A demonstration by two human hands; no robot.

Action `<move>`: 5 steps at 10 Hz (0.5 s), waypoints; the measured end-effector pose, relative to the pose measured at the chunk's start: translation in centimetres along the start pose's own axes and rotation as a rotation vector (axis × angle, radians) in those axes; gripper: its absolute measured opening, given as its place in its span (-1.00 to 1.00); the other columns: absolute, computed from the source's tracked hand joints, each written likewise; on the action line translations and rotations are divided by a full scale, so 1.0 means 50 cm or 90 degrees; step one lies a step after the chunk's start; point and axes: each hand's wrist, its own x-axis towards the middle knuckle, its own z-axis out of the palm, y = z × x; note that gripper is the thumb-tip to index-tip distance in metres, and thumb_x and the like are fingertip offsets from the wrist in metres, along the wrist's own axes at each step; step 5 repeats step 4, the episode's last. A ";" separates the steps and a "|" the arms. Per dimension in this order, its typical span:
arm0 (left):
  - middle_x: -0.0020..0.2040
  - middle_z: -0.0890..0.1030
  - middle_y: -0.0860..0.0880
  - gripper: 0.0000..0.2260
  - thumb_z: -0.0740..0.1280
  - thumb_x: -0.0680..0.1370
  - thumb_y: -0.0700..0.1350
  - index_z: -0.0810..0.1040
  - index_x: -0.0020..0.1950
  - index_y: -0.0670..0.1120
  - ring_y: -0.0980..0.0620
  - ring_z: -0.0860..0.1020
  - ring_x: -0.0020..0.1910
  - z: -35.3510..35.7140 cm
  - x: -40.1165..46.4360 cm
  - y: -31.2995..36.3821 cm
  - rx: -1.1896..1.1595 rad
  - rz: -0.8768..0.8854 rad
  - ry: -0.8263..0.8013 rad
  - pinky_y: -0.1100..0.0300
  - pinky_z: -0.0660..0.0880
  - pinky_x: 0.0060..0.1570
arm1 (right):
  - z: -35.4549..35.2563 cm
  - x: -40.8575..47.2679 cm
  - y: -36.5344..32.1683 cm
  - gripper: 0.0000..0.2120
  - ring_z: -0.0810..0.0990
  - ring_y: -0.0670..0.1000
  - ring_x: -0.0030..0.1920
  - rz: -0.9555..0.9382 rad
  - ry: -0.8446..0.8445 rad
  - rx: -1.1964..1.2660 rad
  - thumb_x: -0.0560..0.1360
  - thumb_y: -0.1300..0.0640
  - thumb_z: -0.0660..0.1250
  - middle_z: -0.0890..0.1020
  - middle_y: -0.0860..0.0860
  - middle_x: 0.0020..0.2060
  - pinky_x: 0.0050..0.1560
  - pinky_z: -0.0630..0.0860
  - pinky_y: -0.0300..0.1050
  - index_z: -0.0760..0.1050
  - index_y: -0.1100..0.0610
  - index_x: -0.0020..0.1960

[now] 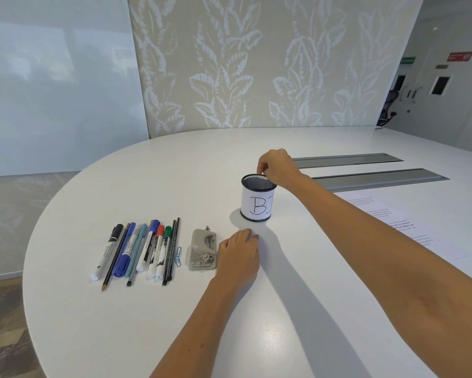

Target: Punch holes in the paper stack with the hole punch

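A grey hole punch (203,251) lies on the white table (120,309), just right of a row of pens. My left hand (239,255) rests flat on the table beside the punch's right side, fingers loosely together, holding nothing. My right hand (277,166) hovers over the far rim of a black mesh cup (257,198) labelled "B", fingertips pinched at the rim; whether they touch it or hold something is unclear. The printed paper stack (393,222) lies flat at the right, partly hidden by my right forearm.
Several markers, pens and pencils (140,252) lie side by side left of the punch, with blue paper clips (178,256) between them and the punch. Two grey cable-slot covers (376,178) are set into the table behind the cup. The table's curved edge runs along the left.
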 end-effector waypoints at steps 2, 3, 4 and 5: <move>0.49 0.30 0.01 -0.63 0.04 0.63 -0.12 0.34 0.43 -0.04 0.06 0.24 0.46 0.000 0.002 -0.005 0.005 0.003 0.008 0.05 0.19 0.35 | -0.013 -0.005 -0.003 -0.82 0.58 0.21 -0.08 0.069 0.155 0.037 0.50 0.12 0.32 0.68 0.18 -0.15 -0.12 0.47 -0.06 0.60 0.24 -0.11; 0.48 0.31 0.01 -0.64 0.04 0.63 -0.13 0.35 0.42 -0.04 0.05 0.25 0.45 0.000 -0.001 -0.005 0.001 0.007 0.025 0.06 0.19 0.33 | -0.037 -0.035 0.007 -0.84 0.55 0.20 -0.18 0.085 0.255 0.059 0.49 0.10 0.28 0.63 0.13 -0.29 -0.21 0.45 -0.06 0.54 0.20 -0.10; 0.47 0.32 0.01 -0.66 0.05 0.63 -0.13 0.37 0.39 -0.04 0.04 0.26 0.45 0.001 -0.001 -0.007 0.011 0.008 0.024 0.05 0.21 0.32 | -0.048 -0.058 0.026 -0.90 0.50 0.17 -0.23 0.073 0.286 0.085 0.48 0.20 0.25 0.52 0.07 -0.38 -0.28 0.39 -0.07 0.48 0.19 -0.03; 0.47 0.32 0.01 -0.66 0.05 0.63 -0.13 0.37 0.39 -0.04 0.04 0.26 0.45 0.001 -0.001 -0.007 0.011 0.008 0.024 0.05 0.21 0.32 | -0.048 -0.058 0.026 -0.90 0.50 0.17 -0.23 0.073 0.286 0.085 0.48 0.20 0.25 0.52 0.07 -0.38 -0.28 0.39 -0.07 0.48 0.19 -0.03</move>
